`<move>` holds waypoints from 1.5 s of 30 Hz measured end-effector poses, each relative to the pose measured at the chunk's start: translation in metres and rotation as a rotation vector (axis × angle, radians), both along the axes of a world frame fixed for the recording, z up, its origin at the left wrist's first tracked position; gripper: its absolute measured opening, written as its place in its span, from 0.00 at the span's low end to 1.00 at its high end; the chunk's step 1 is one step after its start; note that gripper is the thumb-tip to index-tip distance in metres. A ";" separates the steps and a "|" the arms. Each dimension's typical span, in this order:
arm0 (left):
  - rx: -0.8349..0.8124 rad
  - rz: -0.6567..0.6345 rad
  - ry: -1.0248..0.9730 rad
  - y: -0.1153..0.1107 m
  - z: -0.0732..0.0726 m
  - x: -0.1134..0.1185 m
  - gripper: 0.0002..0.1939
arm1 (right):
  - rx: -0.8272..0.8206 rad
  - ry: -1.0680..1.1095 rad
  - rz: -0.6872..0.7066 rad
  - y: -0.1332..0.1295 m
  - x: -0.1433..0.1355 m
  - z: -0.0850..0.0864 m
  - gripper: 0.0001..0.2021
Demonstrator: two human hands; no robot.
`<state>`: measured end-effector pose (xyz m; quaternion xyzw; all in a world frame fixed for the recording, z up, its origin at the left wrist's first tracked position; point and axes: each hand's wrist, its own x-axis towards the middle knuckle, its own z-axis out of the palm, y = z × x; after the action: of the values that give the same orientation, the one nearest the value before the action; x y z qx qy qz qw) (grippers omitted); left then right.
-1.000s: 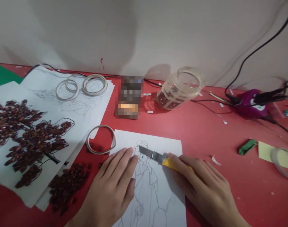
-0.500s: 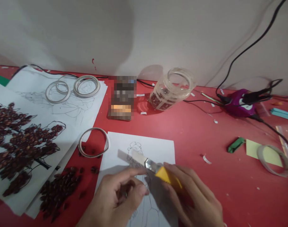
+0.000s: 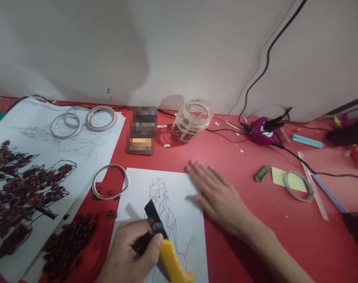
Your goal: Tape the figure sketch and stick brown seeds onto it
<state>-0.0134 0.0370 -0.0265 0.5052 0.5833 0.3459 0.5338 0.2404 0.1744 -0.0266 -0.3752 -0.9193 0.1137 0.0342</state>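
Note:
A yellow-handled utility knife [image 3: 170,257] is pinched between the thumb and fingers of my left hand [image 3: 134,247], close to where the dark blade meets the handle. Its blade slants up over the sheet with a line drawing of a robed figure [image 3: 190,220]. My right hand [image 3: 216,192] lies open and palm down, fingertips at the upper right corner of that sheet, partly on the red table. Left of the sheet is a heap of dark brown seeds [image 3: 68,243]. A thin tape ring [image 3: 94,184] rests across the sheet's upper left corner.
Papers on the left carry a seed-covered tree picture [image 3: 26,188] and more tape rolls [image 3: 101,118]. Toward the wall stand a clear jar [image 3: 192,122] and a pixelated object [image 3: 142,131]. A purple power adapter [image 3: 260,131] with black cords sits right, behind yellow notes [image 3: 279,177].
The knife has passed from my right hand to my left. My right hand has moved up and right and flattened at the sheet's corner. The view has shifted to the right.

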 end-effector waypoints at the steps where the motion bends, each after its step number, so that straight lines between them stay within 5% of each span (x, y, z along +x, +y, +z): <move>1: 0.016 0.004 -0.006 0.000 -0.001 0.001 0.18 | 0.041 -0.041 -0.129 0.007 0.007 -0.001 0.34; 5: 0.002 0.021 -0.052 0.002 -0.001 0.003 0.19 | 0.123 0.050 -0.334 -0.003 0.009 0.017 0.31; 9: -0.136 0.090 -0.139 0.001 0.006 0.007 0.21 | 0.009 0.290 0.033 -0.058 -0.030 0.040 0.28; 13: -0.238 0.155 -0.207 0.000 0.014 0.010 0.22 | 0.009 0.405 0.022 -0.093 -0.059 0.034 0.26; 16: -0.091 0.100 -0.109 0.004 0.015 0.004 0.19 | 0.079 0.442 0.011 -0.084 -0.056 0.022 0.21; 21: 0.531 -0.019 0.332 0.015 0.014 -0.010 0.10 | 0.106 0.343 0.000 -0.049 -0.030 0.008 0.19; 24: 0.739 -0.086 0.582 0.019 0.011 -0.011 0.10 | 0.172 0.254 -0.004 -0.042 -0.020 0.003 0.17; 32: 0.739 -0.150 0.661 0.022 0.004 -0.008 0.08 | 0.244 0.191 0.094 -0.037 -0.019 0.005 0.13; 39: 0.731 -0.063 0.835 0.023 -0.001 -0.010 0.09 | 0.244 0.245 0.048 -0.033 -0.020 0.004 0.14; 45: 0.621 -0.155 0.969 0.028 -0.002 -0.006 0.13 | 0.268 0.239 -0.042 -0.035 -0.026 0.006 0.10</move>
<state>-0.0190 0.0652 -0.0283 0.7799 0.5935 0.1903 0.0564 0.2147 0.1396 -0.0205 -0.3701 -0.9076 0.0331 0.1953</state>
